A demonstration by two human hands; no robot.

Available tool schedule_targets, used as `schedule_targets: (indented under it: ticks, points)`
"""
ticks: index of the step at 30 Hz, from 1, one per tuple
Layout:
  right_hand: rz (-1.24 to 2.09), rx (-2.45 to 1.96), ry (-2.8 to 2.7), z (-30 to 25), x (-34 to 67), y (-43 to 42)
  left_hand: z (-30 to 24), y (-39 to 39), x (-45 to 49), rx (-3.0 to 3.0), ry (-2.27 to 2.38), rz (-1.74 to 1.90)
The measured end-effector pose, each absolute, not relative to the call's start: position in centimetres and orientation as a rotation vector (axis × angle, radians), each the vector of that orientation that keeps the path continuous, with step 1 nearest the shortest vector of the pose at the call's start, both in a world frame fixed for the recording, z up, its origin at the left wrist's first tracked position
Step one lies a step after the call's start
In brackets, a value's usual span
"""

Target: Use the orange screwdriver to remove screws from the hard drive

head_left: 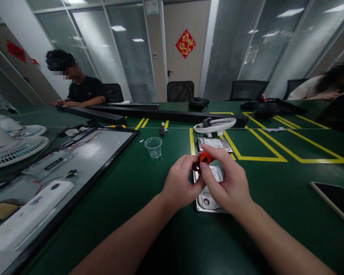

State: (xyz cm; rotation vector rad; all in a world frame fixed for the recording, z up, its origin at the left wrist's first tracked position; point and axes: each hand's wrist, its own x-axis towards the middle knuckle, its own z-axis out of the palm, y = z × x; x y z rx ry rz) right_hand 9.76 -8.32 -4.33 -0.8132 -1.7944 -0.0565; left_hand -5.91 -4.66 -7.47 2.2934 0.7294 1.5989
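Orange-and-black object (205,157), small and partly covered by fingers, is held above the tabletop (275,214), in front of the person and well in from the left and right edges. The person's right grip (232,179) pinches it between thumb and fingers. The left grip (181,183) has its fingers bunched at the object's left side; whether it also clasps something cannot be told, because the fingers hide the contact.

Under the 2 grips lies a nearer hard drive (203,199), flat and partly covered. A farther hard drive (218,143) lies beyond it toward the far edge, with a white grille (223,124) just behind. A clear plastic cup (153,147) stands upright to their left. Toward the left edge lies a large grey panel (109,145) bearing a white casing (37,208); toward the right edge, a phone (336,202). Long black bars (160,114) stretch near the far edge, where a co-worker in black (87,89) sits toward the far left corner.
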Motion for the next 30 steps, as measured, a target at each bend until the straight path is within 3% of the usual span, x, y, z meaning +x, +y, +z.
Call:
schedule_targets:
  ticks: [30]
  points:
    - [0.004, -0.823, -1.817, -4.18, 9.9, -8.57, -7.11, -4.68, -5.99, 2.338, 0.733, 1.573]
